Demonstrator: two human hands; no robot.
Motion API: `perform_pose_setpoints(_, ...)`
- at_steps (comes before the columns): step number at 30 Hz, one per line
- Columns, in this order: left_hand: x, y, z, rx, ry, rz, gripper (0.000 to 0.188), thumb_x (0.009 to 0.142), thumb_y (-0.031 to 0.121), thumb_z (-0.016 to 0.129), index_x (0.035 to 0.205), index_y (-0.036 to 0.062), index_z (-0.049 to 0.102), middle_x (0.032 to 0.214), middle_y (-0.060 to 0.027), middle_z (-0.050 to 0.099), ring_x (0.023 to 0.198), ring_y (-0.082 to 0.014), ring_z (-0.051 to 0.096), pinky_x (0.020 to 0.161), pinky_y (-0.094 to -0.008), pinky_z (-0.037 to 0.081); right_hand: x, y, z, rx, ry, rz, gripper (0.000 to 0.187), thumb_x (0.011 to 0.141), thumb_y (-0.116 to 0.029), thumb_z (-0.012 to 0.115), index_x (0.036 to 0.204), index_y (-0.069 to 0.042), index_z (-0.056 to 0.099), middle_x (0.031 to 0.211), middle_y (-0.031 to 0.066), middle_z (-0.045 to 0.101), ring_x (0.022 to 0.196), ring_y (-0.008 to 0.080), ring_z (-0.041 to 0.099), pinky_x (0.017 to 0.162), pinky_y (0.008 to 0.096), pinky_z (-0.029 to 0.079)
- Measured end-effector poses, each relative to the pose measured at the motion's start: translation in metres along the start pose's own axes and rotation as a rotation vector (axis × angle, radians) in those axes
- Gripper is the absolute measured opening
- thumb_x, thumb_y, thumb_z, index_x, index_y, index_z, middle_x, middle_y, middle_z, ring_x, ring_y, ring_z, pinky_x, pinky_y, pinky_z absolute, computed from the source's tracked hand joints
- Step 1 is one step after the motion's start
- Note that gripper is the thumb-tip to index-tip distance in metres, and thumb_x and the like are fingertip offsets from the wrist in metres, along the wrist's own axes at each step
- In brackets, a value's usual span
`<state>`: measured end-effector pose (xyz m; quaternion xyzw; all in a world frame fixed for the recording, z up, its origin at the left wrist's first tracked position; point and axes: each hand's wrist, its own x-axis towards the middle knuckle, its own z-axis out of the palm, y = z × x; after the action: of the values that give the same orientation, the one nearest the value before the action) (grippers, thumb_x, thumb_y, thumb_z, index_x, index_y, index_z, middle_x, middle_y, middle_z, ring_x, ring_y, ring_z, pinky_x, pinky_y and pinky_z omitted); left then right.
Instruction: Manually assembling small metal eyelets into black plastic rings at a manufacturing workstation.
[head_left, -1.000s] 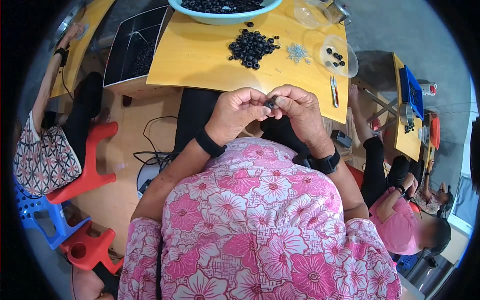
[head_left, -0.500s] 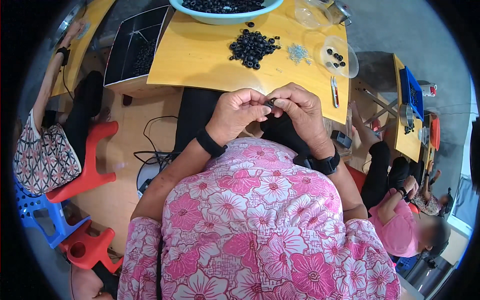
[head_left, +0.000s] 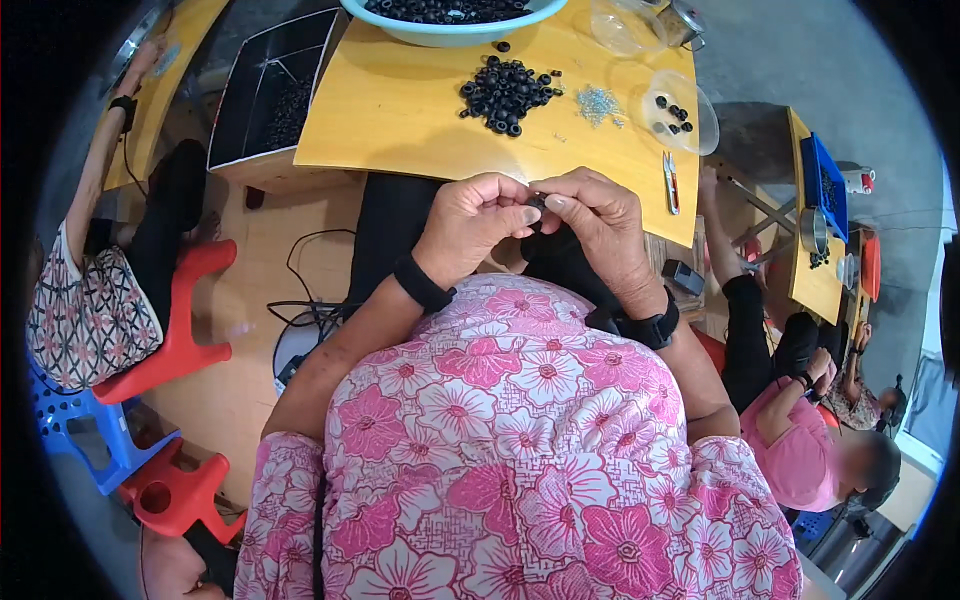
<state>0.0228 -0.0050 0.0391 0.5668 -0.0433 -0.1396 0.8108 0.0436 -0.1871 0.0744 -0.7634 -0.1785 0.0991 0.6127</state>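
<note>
We pinched a small black ring [head_left: 537,203], light, stiff and best gripped by its rim, between the fingertips of both hands, left hand [head_left: 478,218] and right hand [head_left: 598,224], near the yellow desk [head_left: 400,110] bearing a pile of black rings [head_left: 505,92].

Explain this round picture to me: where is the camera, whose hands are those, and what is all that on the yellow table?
The camera sits on a person's head and looks down, so you see their flowered shirt and both forearms. The wide lens bends the edges. The left hand and right hand meet over a small dark part, pinched between the fingertips. On the table lie a pile of black rings, a bowl of more, small metal bits, a clear dish and snips. Other people sit at both sides.
</note>
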Motion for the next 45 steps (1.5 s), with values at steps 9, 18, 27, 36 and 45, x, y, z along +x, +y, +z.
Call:
perform_pose_setpoints(9, -0.001, -0.004, -0.002, 0.055, 0.007, 0.014, 0.017, 0.085, 0.003, 0.067, 0.100, -0.0032, 0.063, 0.084, -0.0031, 0.064, 0.076, -0.0082, 0.059, 0.071, -0.0218, 0.050, 0.004, 0.007, -0.005, 0.296, -0.039, 0.304, 0.013, 0.090, -0.006, 0.059, 0.095, 0.004, 0.066, 0.080, 0.0059, 0.063, 0.070, 0.0122, 0.062, 0.066, 0.0241, 0.051)
perform_pose_setpoints(18, 0.000, -0.001, -0.004, 0.343, 0.068, 0.214, 0.014, 0.077, 0.000, 0.070, 0.092, 0.0007, 0.068, 0.084, -0.0013, 0.061, 0.075, -0.0078, 0.057, 0.068, -0.0211, 0.046, 0.009, 0.004, -0.011, 0.558, -0.181, 0.519, 0.022, 0.091, -0.014, 0.060, 0.104, 0.004, 0.060, 0.081, 0.0058, 0.062, 0.068, 0.0125, 0.061, 0.068, 0.0266, 0.053)
perform_pose_setpoints(27, 0.001, 0.003, -0.003, 0.399, 0.091, 0.233, 0.014, 0.076, -0.002, 0.069, 0.089, 0.0009, 0.068, 0.083, -0.0027, 0.058, 0.075, -0.0090, 0.055, 0.067, -0.0218, 0.045, 0.010, 0.006, -0.012, 0.553, -0.271, 0.553, 0.023, 0.095, -0.016, 0.054, 0.102, 0.006, 0.060, 0.082, 0.0064, 0.063, 0.068, 0.0126, 0.061, 0.067, 0.0270, 0.053)
perform_pose_setpoints(36, 0.004, -0.007, -0.006, 0.315, 0.004, 0.151, 0.048, 0.078, 0.001, 0.071, 0.124, 0.0030, 0.059, 0.087, 0.0032, 0.049, 0.074, -0.0041, 0.045, 0.070, -0.0181, 0.042, 0.007, 0.004, -0.003, 0.280, -0.211, 0.333, 0.016, 0.094, -0.009, 0.052, 0.101, 0.004, 0.059, 0.080, 0.0028, 0.059, 0.069, 0.0085, 0.055, 0.066, 0.0223, 0.047)
perform_pose_setpoints(45, 0.002, 0.001, 0.002, 0.206, -0.028, 0.067, 0.046, 0.082, 0.007, 0.071, 0.125, -0.0010, 0.056, 0.090, 0.0045, 0.052, 0.076, -0.0030, 0.045, 0.070, -0.0168, 0.040, 0.003, 0.003, 0.000, -0.127, -0.096, 0.044, 0.021, 0.086, -0.005, 0.059, 0.106, 0.001, 0.059, 0.087, 0.0093, 0.062, 0.075, 0.0161, 0.060, 0.070, 0.0277, 0.049)
